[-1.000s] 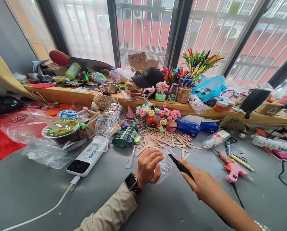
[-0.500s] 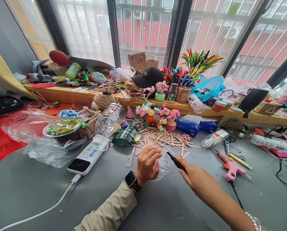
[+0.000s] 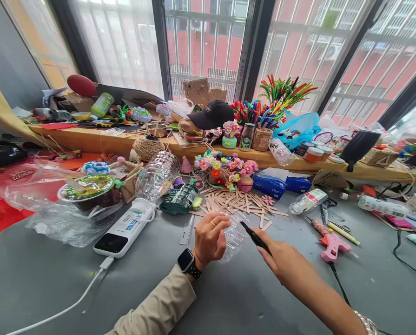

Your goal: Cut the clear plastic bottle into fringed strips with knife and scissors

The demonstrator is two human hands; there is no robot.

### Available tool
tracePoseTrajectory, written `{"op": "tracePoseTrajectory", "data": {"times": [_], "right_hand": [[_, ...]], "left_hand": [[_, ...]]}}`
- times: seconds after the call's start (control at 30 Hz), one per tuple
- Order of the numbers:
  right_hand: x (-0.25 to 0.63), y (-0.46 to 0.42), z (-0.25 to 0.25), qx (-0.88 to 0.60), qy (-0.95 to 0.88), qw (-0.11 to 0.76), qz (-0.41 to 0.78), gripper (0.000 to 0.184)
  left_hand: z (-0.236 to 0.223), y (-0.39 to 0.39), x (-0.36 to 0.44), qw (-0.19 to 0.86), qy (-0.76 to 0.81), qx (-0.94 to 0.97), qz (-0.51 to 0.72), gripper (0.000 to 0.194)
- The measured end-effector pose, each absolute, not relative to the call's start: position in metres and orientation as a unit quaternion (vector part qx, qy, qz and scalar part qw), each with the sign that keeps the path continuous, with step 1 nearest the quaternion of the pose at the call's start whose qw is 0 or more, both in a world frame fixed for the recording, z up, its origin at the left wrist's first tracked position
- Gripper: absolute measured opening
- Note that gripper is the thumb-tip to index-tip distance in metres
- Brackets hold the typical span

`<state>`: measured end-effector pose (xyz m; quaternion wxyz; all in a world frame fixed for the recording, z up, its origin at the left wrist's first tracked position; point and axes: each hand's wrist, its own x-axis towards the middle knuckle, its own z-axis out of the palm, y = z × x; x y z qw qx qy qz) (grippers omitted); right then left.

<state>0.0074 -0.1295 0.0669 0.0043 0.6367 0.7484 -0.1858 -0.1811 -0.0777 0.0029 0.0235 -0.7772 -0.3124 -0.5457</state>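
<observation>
"So, how do the fingers stand?"

"On the right hand (image 3: 280, 260) they're closed around a black cutter (image 3: 256, 238). On the left hand (image 3: 209, 237) they're curled well in; whether they pinch anything, I can't tell."

"And the clear plastic (image 3: 236, 237)?"

"Between the two sets of fingers, on the desk (image 3: 249, 302), just beside the left ones. The cutter's tip is at its right side; contact is unclear."

"How far along does it look?"

"Partway, I'd judge: tool in hand, plastic in place, but I can't make out a finished cut. The sheen hides its edges, so how much remains is unclear too."

"What's farther out?"

"Wooden sticks (image 3: 225, 200) lie scattered just beyond the left fingers, with a ruler (image 3: 187, 230) to their left. Right of the right fingers, a pink glue gun (image 3: 331, 245) lies out of hand, and no glue shows on the plastic."
</observation>
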Motion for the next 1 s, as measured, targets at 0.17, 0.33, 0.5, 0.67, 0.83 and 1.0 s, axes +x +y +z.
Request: {"op": "tracePoseTrajectory", "data": {"times": [0.17, 0.33, 0.5, 0.67, 0.83, 1.0], "right_hand": [[0.02, -0.138, 0.064, 0.648, 0.735, 0.026, -0.198, 0.046], [0.016, -0.142, 0.071, 0.652, 0.719, -0.025, -0.237, 0.047], [0.006, -0.134, 0.075, 0.638, 0.731, -0.06, -0.236, 0.047], [0.008, -0.127, 0.073, 0.625, 0.736, -0.047, -0.256, 0.046], [0.013, -0.12, 0.072, 0.605, 0.735, -0.049, -0.3, 0.044], [0.012, -0.119, 0.07, 0.611, 0.741, -0.051, -0.274, 0.045]], "left_hand": [[0.002, -0.077, -0.182, 0.022, -0.318, -0.769, -0.554, 0.024], [0.002, -0.076, -0.183, 0.01, -0.33, -0.764, -0.554, 0.024], [0.003, -0.077, -0.184, 0.011, -0.329, -0.766, -0.552, 0.024], [0.003, -0.078, -0.182, 0.014, -0.328, -0.766, -0.553, 0.024], [0.003, -0.078, -0.181, 0.019, -0.334, -0.767, -0.547, 0.024], [0.004, -0.077, -0.181, 0.022, -0.337, -0.764, -0.55, 0.024]]}}
